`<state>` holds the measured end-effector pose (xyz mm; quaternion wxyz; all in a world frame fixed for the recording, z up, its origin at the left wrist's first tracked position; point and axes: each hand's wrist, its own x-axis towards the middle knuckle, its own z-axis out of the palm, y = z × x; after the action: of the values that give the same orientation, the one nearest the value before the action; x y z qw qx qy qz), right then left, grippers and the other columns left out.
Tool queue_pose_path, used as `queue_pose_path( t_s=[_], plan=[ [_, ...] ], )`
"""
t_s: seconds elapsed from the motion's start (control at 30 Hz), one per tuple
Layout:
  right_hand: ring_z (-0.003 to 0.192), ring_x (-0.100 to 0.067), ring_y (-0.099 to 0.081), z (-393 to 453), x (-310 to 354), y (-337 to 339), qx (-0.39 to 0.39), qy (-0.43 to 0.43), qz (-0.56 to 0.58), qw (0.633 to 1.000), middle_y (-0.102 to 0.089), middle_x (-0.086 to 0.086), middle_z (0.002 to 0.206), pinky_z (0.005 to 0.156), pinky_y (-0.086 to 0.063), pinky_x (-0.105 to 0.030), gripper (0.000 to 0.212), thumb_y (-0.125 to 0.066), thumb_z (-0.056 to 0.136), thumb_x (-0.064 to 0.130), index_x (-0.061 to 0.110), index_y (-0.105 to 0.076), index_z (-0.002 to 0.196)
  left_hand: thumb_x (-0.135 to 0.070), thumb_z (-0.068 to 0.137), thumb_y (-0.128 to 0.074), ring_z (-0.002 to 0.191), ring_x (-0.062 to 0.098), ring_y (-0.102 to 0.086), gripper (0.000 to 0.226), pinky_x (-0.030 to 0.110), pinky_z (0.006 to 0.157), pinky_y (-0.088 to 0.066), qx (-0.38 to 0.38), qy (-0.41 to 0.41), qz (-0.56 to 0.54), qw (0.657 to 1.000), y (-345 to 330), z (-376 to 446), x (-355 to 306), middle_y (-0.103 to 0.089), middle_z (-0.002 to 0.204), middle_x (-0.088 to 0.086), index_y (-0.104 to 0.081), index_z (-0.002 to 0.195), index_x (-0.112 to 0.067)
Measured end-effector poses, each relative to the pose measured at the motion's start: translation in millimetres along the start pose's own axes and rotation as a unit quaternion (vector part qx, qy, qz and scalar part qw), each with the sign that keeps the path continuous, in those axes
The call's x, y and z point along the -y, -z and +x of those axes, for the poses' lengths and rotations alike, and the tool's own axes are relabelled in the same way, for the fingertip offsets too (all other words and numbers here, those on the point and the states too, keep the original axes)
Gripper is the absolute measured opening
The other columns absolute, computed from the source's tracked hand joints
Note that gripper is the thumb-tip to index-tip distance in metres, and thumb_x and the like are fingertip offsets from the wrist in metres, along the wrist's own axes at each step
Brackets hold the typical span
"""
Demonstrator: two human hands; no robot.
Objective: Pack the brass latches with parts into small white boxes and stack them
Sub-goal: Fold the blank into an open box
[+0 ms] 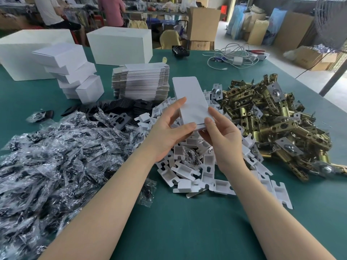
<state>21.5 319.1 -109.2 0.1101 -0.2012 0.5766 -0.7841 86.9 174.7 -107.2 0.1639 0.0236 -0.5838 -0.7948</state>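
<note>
together, left hand (169, 126), right hand (219, 132) gripping white box (189, 102)

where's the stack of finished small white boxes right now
In the head view the stack of closed small white boxes stands far left on the green table, between the big white cartons and the pile of flat unfolded boxes.

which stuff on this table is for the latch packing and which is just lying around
For the job:
small white box, held by left hand and right hand
brass latches
bagged parts
white inserts
black plates
flat box blanks
stacked boxes

Lying about:
cables
red pliers
black tray
two big white boxes
</note>
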Motion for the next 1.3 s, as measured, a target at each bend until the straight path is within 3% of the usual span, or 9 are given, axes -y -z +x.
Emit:
queue_pose_path(
  t_s=[0.3, 0.43, 0.57, 0.77, 0.9, 1.03, 1.13, 1.2, 1.3],
  plan=[
    [0.092, -0.017, -0.073, -1, 0, -1, -0.011, 0.020, -0.053, 0.998, -0.073, -0.005, 0.111, 0.076, -0.059, -0.026, 0.032, -0.068, 0.079, 0.040, 0.042, -0.065, 0.111, -0.021, 0.063, -0.090, 0.113, 0.023, -0.067, 0.074, 0.033, 0.082, -0.059, 0.003, -0.019, 0.060, 0.998, 1, -2, -2, -0.057, 0.137, -0.006, -0.058, 0.124, -0.048],
    [0.108, -0.021, -0.068, -3, -2, -3, -0.012, 0.033, -0.073, 0.997, -0.071, -0.007, 0.117, 0.088, -0.058, -0.036, 0.030, -0.068, 0.077, 0.045, 0.046, -0.065, 0.106, -0.018, 0.069, -0.084, 0.124, 0.022, -0.060, 0.060, 0.037, 0.088, -0.058, -0.023, -0.010, 0.051, 0.998, 2, 0, 1, -0.064, 0.131, -0.005, -0.065, 0.118, -0.047],
    [0.113, -0.023, -0.065, -1, -1, 0, 0.001, 0.048, -0.121, 0.992, -0.070, -0.001, 0.121, 0.095, -0.054, -0.047, 0.032, -0.074, 0.085, 0.029, 0.050, -0.063, 0.106, -0.027, 0.064, -0.088, 0.121, 0.021, -0.063, 0.060, 0.037, 0.087, -0.058, -0.020, 0.000, 0.025, 0.999, 6, 1, 2, -0.069, 0.124, -0.009, -0.068, 0.117, -0.046],
    [0.091, -0.025, -0.071, -2, -2, 3, -0.042, 0.081, -0.147, 0.985, -0.074, -0.007, 0.102, 0.084, -0.059, -0.041, 0.027, -0.073, 0.084, 0.028, 0.042, -0.064, 0.106, -0.037, 0.064, -0.086, 0.122, 0.021, -0.062, 0.061, 0.040, 0.089, -0.058, -0.037, -0.010, 0.064, 0.997, -4, -1, 5, -0.066, 0.128, -0.003, -0.064, 0.118, -0.053],
    [0.100, -0.015, -0.071, 2, -3, 0, 0.002, 0.006, -0.055, 0.998, -0.073, 0.006, 0.112, 0.080, -0.059, -0.028, 0.049, -0.061, 0.089, 0.044, 0.034, -0.048, 0.135, -0.011, 0.077, -0.067, 0.104, 0.017, -0.069, 0.065, 0.033, 0.081, -0.059, -0.017, 0.002, 0.024, 1.000, 5, 3, 4, -0.071, 0.117, -0.010, -0.056, 0.127, -0.050],
    [0.082, -0.015, -0.072, 2, -2, 1, 0.020, -0.051, -0.025, 0.998, -0.074, -0.014, 0.099, 0.068, -0.057, -0.023, 0.047, -0.063, 0.095, 0.022, 0.015, -0.050, 0.140, 0.000, 0.082, -0.052, 0.100, 0.000, -0.067, 0.071, 0.020, 0.077, -0.055, -0.028, -0.006, 0.089, 0.996, 5, 4, -1, -0.065, 0.123, -0.019, -0.047, 0.139, -0.043],
    [0.081, -0.013, -0.073, -2, 0, -1, 0.027, 0.029, -0.068, 0.997, -0.075, -0.001, 0.098, 0.063, -0.056, -0.020, 0.029, -0.069, 0.090, 0.015, 0.026, -0.060, 0.116, -0.037, 0.092, -0.062, 0.110, -0.007, -0.059, 0.070, 0.020, 0.084, -0.054, -0.025, -0.021, 0.210, 0.977, 0, 2, -3, -0.050, 0.141, -0.019, -0.030, 0.155, -0.032],
    [0.083, -0.013, -0.073, -6, 1, -5, 0.065, 0.074, -0.106, 0.990, -0.074, 0.005, 0.099, 0.064, -0.058, -0.021, 0.023, -0.068, 0.090, 0.015, 0.030, -0.064, 0.106, -0.069, 0.073, -0.071, 0.111, 0.003, -0.063, 0.092, 0.024, 0.085, -0.057, -0.008, -0.018, 0.226, 0.974, -5, -1, -4, -0.058, 0.136, -0.010, -0.037, 0.151, -0.033],
    [0.093, -0.014, -0.070, -9, -1, -11, 0.087, 0.110, -0.150, 0.979, -0.072, 0.003, 0.106, 0.074, -0.059, -0.026, 0.025, -0.063, 0.094, 0.011, 0.033, -0.069, 0.105, -0.072, 0.067, -0.074, 0.104, 0.014, -0.069, 0.083, 0.032, 0.085, -0.059, -0.053, -0.010, 0.181, 0.982, -8, -2, -3, -0.068, 0.116, -0.001, -0.051, 0.133, -0.026]
  ],
)
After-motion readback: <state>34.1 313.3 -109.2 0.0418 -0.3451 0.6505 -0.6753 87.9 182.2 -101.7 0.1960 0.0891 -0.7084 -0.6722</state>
